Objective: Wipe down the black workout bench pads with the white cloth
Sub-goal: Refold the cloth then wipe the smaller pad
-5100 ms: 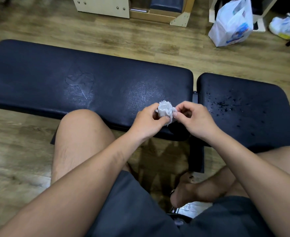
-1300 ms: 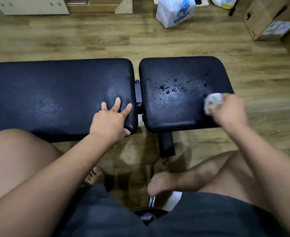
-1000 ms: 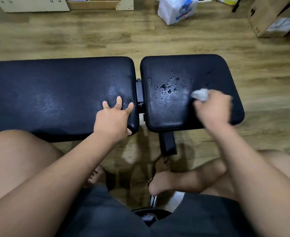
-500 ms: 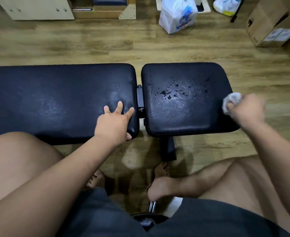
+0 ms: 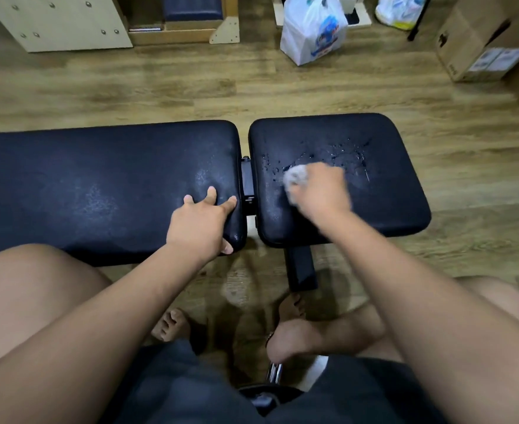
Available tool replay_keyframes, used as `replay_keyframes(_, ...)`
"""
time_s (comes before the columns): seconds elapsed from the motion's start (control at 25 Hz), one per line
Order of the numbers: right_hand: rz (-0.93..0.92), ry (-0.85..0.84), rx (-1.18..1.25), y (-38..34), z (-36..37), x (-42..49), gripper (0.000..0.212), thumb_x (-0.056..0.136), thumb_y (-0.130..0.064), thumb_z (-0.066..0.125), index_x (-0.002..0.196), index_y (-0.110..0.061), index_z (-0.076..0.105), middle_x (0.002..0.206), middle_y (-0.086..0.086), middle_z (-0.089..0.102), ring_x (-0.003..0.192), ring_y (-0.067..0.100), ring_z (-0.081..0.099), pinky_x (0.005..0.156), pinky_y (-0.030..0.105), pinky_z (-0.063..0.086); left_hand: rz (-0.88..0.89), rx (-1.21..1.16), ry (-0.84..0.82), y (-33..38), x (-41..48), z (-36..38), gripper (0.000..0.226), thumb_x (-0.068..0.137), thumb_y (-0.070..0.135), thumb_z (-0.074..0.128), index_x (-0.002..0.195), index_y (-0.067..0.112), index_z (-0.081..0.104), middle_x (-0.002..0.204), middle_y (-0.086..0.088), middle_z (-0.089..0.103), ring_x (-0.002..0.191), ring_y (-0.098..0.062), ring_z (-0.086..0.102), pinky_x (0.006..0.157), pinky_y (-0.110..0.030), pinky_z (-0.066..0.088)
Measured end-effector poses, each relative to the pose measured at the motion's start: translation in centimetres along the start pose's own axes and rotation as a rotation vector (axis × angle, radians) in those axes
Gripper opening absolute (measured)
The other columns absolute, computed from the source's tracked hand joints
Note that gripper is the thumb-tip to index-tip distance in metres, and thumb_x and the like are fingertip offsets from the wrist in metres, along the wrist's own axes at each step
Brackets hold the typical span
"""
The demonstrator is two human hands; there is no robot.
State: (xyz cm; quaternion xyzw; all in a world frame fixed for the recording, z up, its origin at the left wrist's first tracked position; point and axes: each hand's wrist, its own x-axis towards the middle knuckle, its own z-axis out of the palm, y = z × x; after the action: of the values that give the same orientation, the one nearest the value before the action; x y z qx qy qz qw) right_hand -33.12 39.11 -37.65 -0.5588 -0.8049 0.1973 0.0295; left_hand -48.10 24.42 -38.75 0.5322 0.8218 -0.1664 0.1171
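The black bench has a long pad (image 5: 99,185) on the left and a shorter seat pad (image 5: 386,203) on the right, with a narrow gap between them. Water droplets (image 5: 344,154) dot the seat pad's far half. My right hand (image 5: 321,191) grips the bunched white cloth (image 5: 295,176) and presses it on the seat pad, left of centre, at the edge of the droplets; the hand is motion-blurred. My left hand (image 5: 201,221) rests on the long pad's near right corner, fingers spread flat, thumb over the front edge.
A white plastic bag (image 5: 311,29) stands on the wooden floor beyond the bench, a cardboard box (image 5: 484,41) at the far right, light wooden furniture (image 5: 68,22) at the far left. My bare knees and feet are under the bench's near side, beside its black post (image 5: 301,267).
My right hand has swept the cloth from the seat pad's right edge leftward to its middle-left. The left hand has stayed on the long pad's corner.
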Motion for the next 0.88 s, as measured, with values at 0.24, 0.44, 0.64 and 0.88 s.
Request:
replay_keyframes(0.24,0.364,0.12,-0.117,12.4,-8.1,2.0,0.019,0.082,-0.017,0.059,0.073,0.0,0.061,0.083,0.024,0.065,0.079,0.04,0.063,0.067,0.035,0.046,0.003,0.005,-0.001,0.0,0.5,-0.3,0.099,0.067,0.051,0.081,0.148,0.041,0.026,0.153,-0.001,0.03,0.111,-0.035,0.049,0.069,-0.033,0.039)
replay_keyframes(0.44,0.154,0.086,0.044,-0.8,0.1,-0.3,0.031,0.081,-0.016,0.057,0.11,-0.012,0.068,0.105,0.017,0.066,0.098,0.036,0.064,0.08,0.036,0.054,0.003,-0.01,-0.013,-0.1,0.3,-0.5,0.101,0.066,0.052,0.081,0.149,0.042,0.024,0.152,0.0,0.031,0.111,-0.033,0.048,0.069,-0.033,0.038)
replay_keyframes(0.64,-0.005,-0.046,0.056,-3.3,1.5,-0.5,0.028,0.078,-0.028,0.056,0.097,-0.014,0.069,0.095,0.014,0.067,0.086,0.033,0.066,0.067,0.033,0.052,0.013,-0.003,0.006,-0.2,-0.4,0.1,0.099,0.075,0.058,0.072,0.153,0.04,0.014,0.158,0.002,0.019,0.121,-0.034,0.04,0.071,-0.035,0.038)
replay_keyframes(0.88,0.33,0.107,-0.19,13.0,-7.9,2.5,0.025,0.084,-0.016,0.06,0.069,0.004,0.061,0.055,0.013,0.045,0.065,0.037,0.056,0.06,0.036,0.043,0.027,-0.006,0.011,-0.5,-0.2,0.4,0.096,0.078,0.058,0.07,0.153,0.041,0.013,0.161,0.002,0.014,0.121,-0.034,0.04,0.066,-0.034,0.04)
